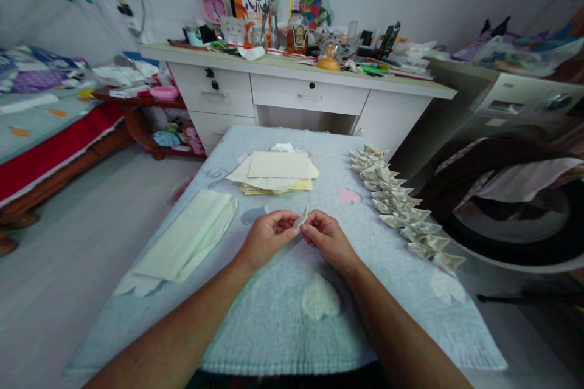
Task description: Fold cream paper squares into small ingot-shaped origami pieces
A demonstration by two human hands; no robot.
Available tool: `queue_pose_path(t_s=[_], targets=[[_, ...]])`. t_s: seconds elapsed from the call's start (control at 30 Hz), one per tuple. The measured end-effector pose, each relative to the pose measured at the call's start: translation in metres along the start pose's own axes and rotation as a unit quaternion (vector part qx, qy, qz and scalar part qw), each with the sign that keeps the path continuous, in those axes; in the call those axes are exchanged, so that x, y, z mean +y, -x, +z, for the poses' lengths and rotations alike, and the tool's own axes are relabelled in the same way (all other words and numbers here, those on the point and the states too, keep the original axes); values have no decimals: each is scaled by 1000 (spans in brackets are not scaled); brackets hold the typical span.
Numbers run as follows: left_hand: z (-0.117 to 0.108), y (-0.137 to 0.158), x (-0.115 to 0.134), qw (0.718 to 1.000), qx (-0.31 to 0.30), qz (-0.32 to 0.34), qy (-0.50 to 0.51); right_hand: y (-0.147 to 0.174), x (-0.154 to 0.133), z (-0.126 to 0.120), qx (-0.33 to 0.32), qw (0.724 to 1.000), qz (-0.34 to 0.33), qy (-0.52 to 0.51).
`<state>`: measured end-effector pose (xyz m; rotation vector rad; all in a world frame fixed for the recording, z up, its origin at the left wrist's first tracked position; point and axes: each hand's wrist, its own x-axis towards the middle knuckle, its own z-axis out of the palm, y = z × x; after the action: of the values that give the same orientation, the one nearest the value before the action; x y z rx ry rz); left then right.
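Note:
Between my two hands is a small folded piece of pale paper [302,217], its pointed tip sticking up. My left hand [270,236] pinches its left side between thumb and fingers. On the other side my right hand [327,237] grips its lower right edge with thumb and forefinger. Both hands are just above the cloth-covered table [274,328]. Beyond them lies a stack of cream and yellow paper sheets [278,165]. A folded bundle of pale green paper [189,234] rests to the left. Along the right side stand several folded paper boats [396,200] in rows.
A white desk [310,94] with drawers stands behind the table, its top crowded with a jar [297,33], an orange snack bag [253,0] and a pink clock [213,9]. At right is a washing machine [511,103] with its door open. A bed [55,134] is at left.

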<state>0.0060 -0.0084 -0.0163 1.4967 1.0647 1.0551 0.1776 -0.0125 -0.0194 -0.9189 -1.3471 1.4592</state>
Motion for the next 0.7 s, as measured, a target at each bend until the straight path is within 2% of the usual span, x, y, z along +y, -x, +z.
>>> queue_pose_path(t_s=[0.27,0.5,0.7], targets=[[3,3,9,995,18,32,-91,0,1,2,8,1000,-7,12],[7,5,9,975,32,115,-187,2,-7,7,23,999,2,38],[9,8,15,969,42,141,-200,2,-5,6,19,999,28,30]])
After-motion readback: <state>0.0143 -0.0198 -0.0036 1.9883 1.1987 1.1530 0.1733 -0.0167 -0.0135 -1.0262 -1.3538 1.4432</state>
